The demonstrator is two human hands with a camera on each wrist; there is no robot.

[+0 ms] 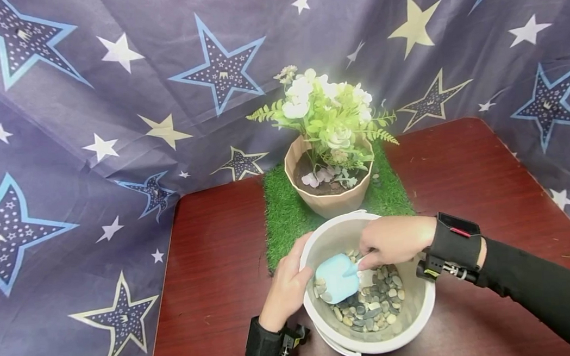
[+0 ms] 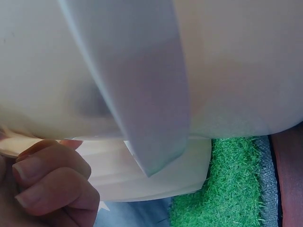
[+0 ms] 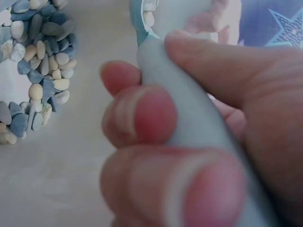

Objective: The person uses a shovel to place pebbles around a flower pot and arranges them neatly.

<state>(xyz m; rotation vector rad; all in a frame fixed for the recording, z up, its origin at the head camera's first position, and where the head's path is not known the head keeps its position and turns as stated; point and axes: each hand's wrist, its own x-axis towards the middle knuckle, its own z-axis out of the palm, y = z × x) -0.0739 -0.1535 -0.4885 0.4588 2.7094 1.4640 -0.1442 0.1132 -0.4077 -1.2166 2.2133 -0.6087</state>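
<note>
A white bucket [image 1: 374, 348] stands on the table, with grey, tan and white pebbles [image 1: 371, 310] over part of its bottom. My right hand [image 1: 397, 239] reaches inside it and grips the handle [image 3: 184, 99] of a light blue scoop [image 1: 338, 285]. The scoop is tilted toward the bucket's left wall, and a few pebbles show at its lip. On the left side of the rim, my left hand [image 1: 286, 281] holds the bucket, thumb at the rim and fingers outside. In the left wrist view, the bucket's flat carrying handle [image 2: 147, 94] hangs across its wall.
Behind the bucket, a beige planter [image 1: 332, 201] with white flowers and green leaves [image 1: 330, 110] stands on a green grass mat [image 1: 279, 230]. The reddish-brown table [image 1: 212, 269] ends at a star-patterned cloth [image 1: 128, 100] at the back and sides.
</note>
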